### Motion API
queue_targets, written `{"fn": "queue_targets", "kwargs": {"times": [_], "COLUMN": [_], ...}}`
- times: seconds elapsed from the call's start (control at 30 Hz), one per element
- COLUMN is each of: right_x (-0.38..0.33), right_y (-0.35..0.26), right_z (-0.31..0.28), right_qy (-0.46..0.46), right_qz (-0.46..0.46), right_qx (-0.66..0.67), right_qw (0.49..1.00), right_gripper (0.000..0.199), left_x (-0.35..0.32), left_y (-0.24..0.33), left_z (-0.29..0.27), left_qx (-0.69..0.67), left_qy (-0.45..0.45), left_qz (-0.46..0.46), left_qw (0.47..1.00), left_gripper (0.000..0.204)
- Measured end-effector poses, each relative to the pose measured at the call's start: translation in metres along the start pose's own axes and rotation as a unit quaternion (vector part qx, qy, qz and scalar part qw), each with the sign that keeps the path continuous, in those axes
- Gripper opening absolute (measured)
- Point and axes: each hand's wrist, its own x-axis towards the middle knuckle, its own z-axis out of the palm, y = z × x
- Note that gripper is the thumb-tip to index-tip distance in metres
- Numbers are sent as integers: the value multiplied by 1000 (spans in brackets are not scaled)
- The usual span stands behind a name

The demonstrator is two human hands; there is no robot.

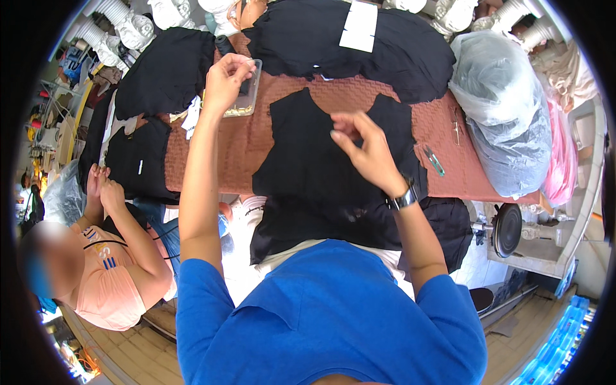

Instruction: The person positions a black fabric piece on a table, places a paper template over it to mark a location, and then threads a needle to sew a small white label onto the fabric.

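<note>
A black garment piece [314, 160] lies spread on the brown-red table cover [212, 154] and hangs over the near edge. My right hand [362, 147], with a wristwatch, rests on its upper middle, fingers pinched together on the fabric. My left hand [226, 80] is raised over a clear plastic tray [247, 96] at the far left, fingertips pinched on something small that I cannot make out. A dark thread spool [224, 43] stands just behind the tray.
More black fabric [359, 51] with a white paper on it lies at the far side, and another pile [160, 74] at the left. Clear plastic bags [507, 109] fill the right end. Small snips [434, 160] lie right of the garment. A seated person [109, 269] is at my left.
</note>
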Motion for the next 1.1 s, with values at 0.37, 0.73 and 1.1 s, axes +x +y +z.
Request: {"fn": "queue_targets", "kwargs": {"times": [0.37, 0.73, 1.1], "right_x": [91, 79, 60], "right_y": [-9, 34, 43], "right_z": [0, -15, -33], "right_qy": [-1, -160, -98], "right_qz": [10, 195, 200], "right_qx": [6, 284, 411], "right_qw": [1000, 925, 884], "right_gripper": [19, 11, 21], "left_x": [-33, -52, -66], "left_y": [86, 94, 65], "left_z": [56, 85, 97], "left_qx": [163, 284, 46], "left_qy": [-225, -192, -8], "left_qz": [128, 309, 93], "left_qw": [952, 887, 995], "left_gripper": [12, 32, 23]}}
